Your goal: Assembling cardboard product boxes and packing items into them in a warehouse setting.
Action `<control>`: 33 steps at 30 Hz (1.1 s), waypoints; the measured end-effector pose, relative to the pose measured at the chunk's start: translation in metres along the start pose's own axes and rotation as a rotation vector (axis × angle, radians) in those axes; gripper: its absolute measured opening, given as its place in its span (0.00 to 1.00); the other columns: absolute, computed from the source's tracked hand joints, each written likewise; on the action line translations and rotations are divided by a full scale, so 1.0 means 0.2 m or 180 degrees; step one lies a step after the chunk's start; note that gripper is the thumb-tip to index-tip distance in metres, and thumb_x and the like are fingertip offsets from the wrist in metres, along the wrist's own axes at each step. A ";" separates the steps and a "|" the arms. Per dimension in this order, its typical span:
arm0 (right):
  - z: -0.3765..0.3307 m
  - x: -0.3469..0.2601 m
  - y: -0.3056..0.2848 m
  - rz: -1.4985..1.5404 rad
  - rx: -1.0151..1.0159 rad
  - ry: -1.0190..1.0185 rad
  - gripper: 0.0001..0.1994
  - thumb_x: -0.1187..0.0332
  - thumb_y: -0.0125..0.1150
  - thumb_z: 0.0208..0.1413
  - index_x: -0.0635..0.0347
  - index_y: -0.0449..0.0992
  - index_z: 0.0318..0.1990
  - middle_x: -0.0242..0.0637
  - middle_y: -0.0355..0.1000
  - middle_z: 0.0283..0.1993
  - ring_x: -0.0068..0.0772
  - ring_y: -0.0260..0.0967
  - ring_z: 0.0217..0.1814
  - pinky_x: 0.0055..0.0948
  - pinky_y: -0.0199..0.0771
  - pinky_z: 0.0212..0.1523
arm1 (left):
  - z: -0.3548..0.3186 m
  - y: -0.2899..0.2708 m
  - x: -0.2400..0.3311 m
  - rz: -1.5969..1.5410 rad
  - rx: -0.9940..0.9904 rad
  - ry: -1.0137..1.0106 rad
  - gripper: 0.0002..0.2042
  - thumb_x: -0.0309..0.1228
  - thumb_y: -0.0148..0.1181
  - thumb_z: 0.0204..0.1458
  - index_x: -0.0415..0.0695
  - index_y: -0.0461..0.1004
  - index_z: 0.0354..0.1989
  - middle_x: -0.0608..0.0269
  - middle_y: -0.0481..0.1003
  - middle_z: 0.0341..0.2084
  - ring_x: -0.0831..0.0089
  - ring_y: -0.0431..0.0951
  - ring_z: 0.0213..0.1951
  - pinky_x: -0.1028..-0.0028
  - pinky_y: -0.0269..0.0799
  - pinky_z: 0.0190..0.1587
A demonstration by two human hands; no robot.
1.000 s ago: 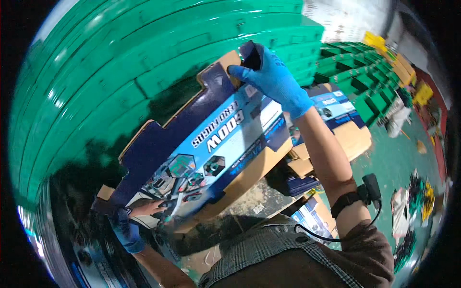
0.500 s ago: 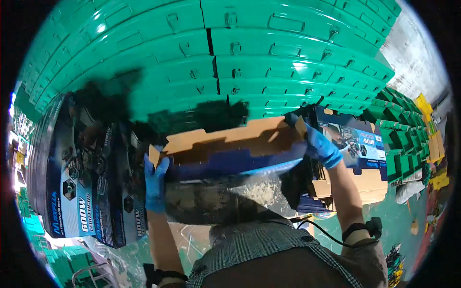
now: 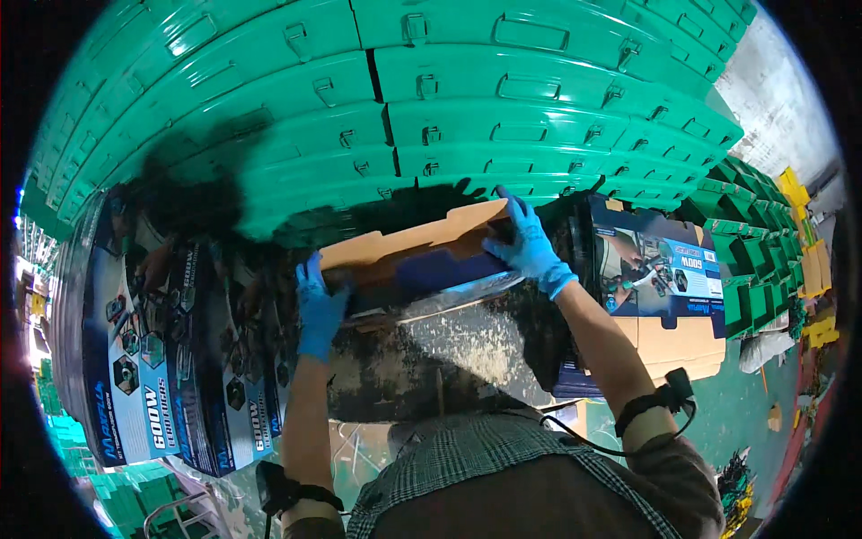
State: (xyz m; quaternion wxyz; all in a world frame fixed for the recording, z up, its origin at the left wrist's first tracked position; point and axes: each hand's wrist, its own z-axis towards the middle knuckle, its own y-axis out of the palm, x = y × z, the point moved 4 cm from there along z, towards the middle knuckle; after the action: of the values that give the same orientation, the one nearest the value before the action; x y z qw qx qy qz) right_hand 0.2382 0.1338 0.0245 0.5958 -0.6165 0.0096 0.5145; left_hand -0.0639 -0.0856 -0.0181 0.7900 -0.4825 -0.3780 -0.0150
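Observation:
An open cardboard box, plain brown inside and dark blue outside, stands between my blue-gloved hands. My left hand grips its left end, fingers up along the corner. At the right end, my right hand holds the box with thumb and fingers apart around the corner. The long rear wall with its notched brown flap stands up, and the inside lies partly in shadow. Under the box is a worn, dark work surface with scraped pale patches.
Flat printed cartons stand stacked at the left. More flattened cartons lie in a pile at the right. A high wall of green metal cases rises behind. Open green trays stand farther right.
My hands have come closer together, the right one moving left and the left one slightly right. The side flaps that stuck up at the box ends no longer show.

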 end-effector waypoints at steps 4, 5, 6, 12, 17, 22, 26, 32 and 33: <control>0.02 0.26 -0.01 0.2703 -0.0896 0.1061 0.24 0.59 0.62 0.54 0.60 0.68 0.56 0.36 0.61 0.61 0.31 0.58 0.61 0.31 0.61 0.60 | 0.06 0.01 -0.16 -0.2014 -0.0024 -0.0086 0.26 0.36 0.67 0.44 0.41 0.65 0.51 0.51 0.65 0.49 0.58 0.67 0.51 0.64 0.63 0.53; 0.01 0.24 -0.03 0.2257 -0.1021 0.0479 0.27 0.55 0.62 0.54 0.61 0.67 0.57 0.41 0.58 0.63 0.35 0.56 0.63 0.33 0.60 0.60 | 0.07 0.04 -0.17 -0.3394 -0.0507 -0.0625 0.26 0.34 0.69 0.41 0.40 0.67 0.48 0.52 0.67 0.47 0.60 0.68 0.49 0.66 0.65 0.51; 0.00 0.24 -0.02 0.2257 -0.1011 0.0496 0.27 0.55 0.62 0.54 0.61 0.67 0.57 0.41 0.58 0.63 0.35 0.56 0.63 0.33 0.60 0.60 | 0.08 0.03 -0.17 -0.3397 -0.0527 -0.0629 0.26 0.34 0.69 0.41 0.40 0.67 0.48 0.52 0.67 0.47 0.60 0.68 0.49 0.66 0.65 0.51; 0.07 0.10 0.02 -0.0338 -0.0700 0.0176 0.41 0.52 0.75 0.34 0.55 0.64 0.58 0.54 0.56 0.59 0.58 0.57 0.61 0.44 0.62 0.59 | 0.13 -0.04 0.17 0.0032 -0.0631 0.0709 0.28 0.39 0.72 0.36 0.42 0.68 0.45 0.54 0.69 0.41 0.57 0.68 0.44 0.63 0.66 0.47; 0.06 -0.06 0.01 -0.1077 -0.0206 0.0731 0.27 0.58 0.71 0.42 0.57 0.67 0.47 0.51 0.62 0.52 0.55 0.64 0.53 0.43 0.69 0.50 | 0.15 -0.08 0.22 0.0857 -0.0682 0.0689 0.35 0.50 0.67 0.39 0.43 0.65 0.54 0.51 0.67 0.46 0.52 0.66 0.50 0.54 0.61 0.52; 0.02 -0.20 -0.38 0.0796 -0.0549 0.0286 0.22 0.61 0.63 0.53 0.61 0.68 0.52 0.39 0.71 0.51 0.32 0.68 0.50 0.33 0.67 0.52 | -0.10 -0.17 0.35 0.1009 -0.0638 0.1642 0.50 0.57 0.68 0.31 0.41 0.56 0.62 0.43 0.61 0.54 0.49 0.61 0.55 0.45 0.51 0.58; 0.11 -0.89 -0.94 0.2007 0.0310 -0.0618 0.20 0.63 0.56 0.59 0.62 0.68 0.56 0.41 0.70 0.54 0.28 0.67 0.54 0.26 0.67 0.53 | -0.33 -0.03 0.23 -0.2994 -0.1304 -0.0377 0.30 0.46 0.64 0.42 0.49 0.66 0.55 0.54 0.66 0.54 0.57 0.63 0.56 0.53 0.58 0.58; 0.52 -0.94 -1.06 -0.1499 0.1138 -0.1103 0.15 0.61 0.55 0.56 0.62 0.74 0.45 0.46 0.73 0.43 0.42 0.71 0.44 0.36 0.71 0.42 | -0.70 0.51 0.38 -0.2915 -0.2493 0.0188 0.24 0.42 0.60 0.47 0.53 0.68 0.54 0.57 0.67 0.53 0.62 0.64 0.57 0.55 0.59 0.57; 0.55 -0.93 -1.01 -0.1972 0.1355 -0.1110 0.14 0.61 0.56 0.55 0.61 0.75 0.42 0.47 0.71 0.40 0.46 0.70 0.41 0.39 0.71 0.40 | -0.74 0.53 0.35 -0.2868 -0.2716 0.0215 0.23 0.41 0.59 0.48 0.53 0.68 0.54 0.57 0.68 0.53 0.63 0.65 0.57 0.55 0.60 0.57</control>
State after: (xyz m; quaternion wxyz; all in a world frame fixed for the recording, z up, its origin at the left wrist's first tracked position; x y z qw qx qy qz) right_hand 0.2092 0.1628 0.3178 0.8294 -0.3569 -0.1714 0.3941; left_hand 0.1141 -0.1196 -0.0913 0.4551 -0.5480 -0.4801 -0.5120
